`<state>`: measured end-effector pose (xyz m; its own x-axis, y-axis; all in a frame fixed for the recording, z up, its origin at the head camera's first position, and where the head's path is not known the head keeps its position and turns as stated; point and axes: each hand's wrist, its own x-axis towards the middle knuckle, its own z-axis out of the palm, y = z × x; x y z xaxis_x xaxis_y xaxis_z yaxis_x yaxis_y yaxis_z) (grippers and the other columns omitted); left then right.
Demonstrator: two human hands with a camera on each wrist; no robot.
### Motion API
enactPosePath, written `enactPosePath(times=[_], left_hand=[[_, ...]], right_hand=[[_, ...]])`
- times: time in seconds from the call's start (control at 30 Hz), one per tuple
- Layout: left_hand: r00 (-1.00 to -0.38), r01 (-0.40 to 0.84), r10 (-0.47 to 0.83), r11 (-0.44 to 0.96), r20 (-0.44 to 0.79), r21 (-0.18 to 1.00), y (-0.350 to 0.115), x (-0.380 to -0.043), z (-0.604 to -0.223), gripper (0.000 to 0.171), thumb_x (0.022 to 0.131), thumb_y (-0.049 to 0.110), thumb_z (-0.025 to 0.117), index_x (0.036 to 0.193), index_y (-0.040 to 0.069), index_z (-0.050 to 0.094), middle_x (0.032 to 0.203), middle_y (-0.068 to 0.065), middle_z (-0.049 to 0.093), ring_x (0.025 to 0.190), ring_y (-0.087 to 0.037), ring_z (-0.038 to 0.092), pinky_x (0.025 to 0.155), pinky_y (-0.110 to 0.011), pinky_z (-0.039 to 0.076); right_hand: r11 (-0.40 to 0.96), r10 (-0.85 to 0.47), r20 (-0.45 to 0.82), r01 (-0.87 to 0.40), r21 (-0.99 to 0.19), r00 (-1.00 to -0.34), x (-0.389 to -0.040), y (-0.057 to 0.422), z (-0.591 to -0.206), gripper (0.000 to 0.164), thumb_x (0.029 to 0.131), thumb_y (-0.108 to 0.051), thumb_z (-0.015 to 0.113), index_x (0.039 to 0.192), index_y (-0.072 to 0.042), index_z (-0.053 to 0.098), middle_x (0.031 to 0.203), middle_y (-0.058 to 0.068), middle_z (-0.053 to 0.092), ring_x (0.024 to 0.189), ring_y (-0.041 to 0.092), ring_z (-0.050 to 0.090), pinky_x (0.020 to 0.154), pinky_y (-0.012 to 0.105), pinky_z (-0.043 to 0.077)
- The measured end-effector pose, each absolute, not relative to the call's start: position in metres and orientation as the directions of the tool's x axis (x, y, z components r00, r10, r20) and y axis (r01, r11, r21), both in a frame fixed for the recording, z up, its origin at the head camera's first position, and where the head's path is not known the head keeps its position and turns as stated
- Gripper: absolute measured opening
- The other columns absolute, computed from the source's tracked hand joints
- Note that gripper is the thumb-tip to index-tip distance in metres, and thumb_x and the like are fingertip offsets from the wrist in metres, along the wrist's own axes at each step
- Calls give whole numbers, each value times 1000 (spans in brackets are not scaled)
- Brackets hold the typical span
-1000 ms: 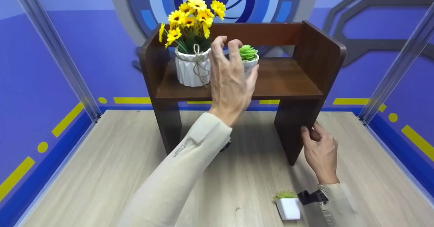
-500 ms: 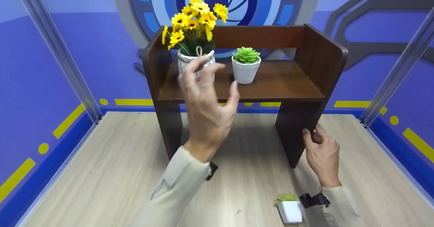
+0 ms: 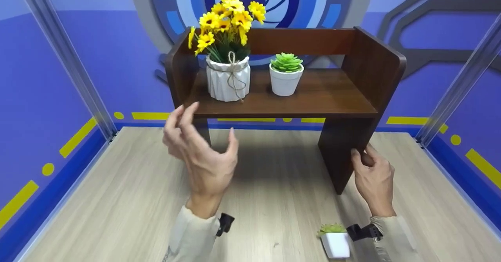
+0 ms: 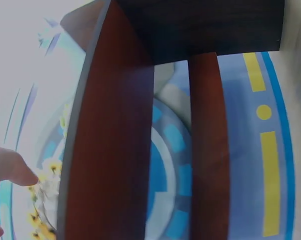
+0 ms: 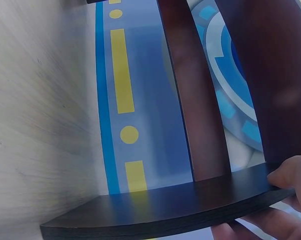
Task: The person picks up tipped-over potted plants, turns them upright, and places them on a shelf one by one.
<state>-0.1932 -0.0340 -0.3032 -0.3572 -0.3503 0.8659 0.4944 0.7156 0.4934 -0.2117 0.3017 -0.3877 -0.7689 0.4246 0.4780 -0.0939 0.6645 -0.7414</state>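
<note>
A dark brown wooden desk shelf (image 3: 325, 101) stands in the middle of the head view. My right hand (image 3: 374, 179) grips the front edge of its right side panel; in the right wrist view the thumb (image 5: 290, 172) lies on the inner face and the fingers pass behind the panel. My left hand (image 3: 201, 156), fingers spread and slightly bent, hovers before the shelf's left part and holds nothing. On the shelf board sit a white ribbed pot of yellow artificial flowers (image 3: 228, 78), tied with twine, and a small white pot with a green succulent (image 3: 284, 82) to its right.
A square white pot with a light green succulent (image 3: 336, 244) lies tipped on the pale wooden table (image 3: 117, 215), near my right wrist. Blue-purple printed walls (image 3: 58, 70) enclose the table at the back and sides.
My left hand has moved from beside the small succulent pot, down and left past the flower pot, to below the board's front edge. The right hand keeps its grip on the side panel.
</note>
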Motion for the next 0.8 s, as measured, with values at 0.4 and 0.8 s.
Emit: enactPosePath(times=[0.4, 0.8], left_hand=[[-517, 427, -489, 563, 702, 707, -65, -207, -351, 93, 77, 7, 83, 153, 2, 28, 158, -22, 29, 148, -32, 25, 121, -56, 24], [-705, 368, -458, 417, 542, 831, -93, -220, -402, 66, 87, 4, 75, 147, -1, 46, 146, -21, 54, 133, -37, 53, 112, -51, 44]], right_hand=[[656, 415, 474, -106, -747, -777, -212, 300, -388, 25, 99, -29, 63, 120, -21, 75, 92, 9, 80, 79, -29, 51, 85, 18, 44], [656, 389, 450, -102, -748, -804, -211, 307, -385, 29, 99, -33, 65, 125, -24, 74, 95, 10, 80, 79, -25, 54, 79, 17, 44]])
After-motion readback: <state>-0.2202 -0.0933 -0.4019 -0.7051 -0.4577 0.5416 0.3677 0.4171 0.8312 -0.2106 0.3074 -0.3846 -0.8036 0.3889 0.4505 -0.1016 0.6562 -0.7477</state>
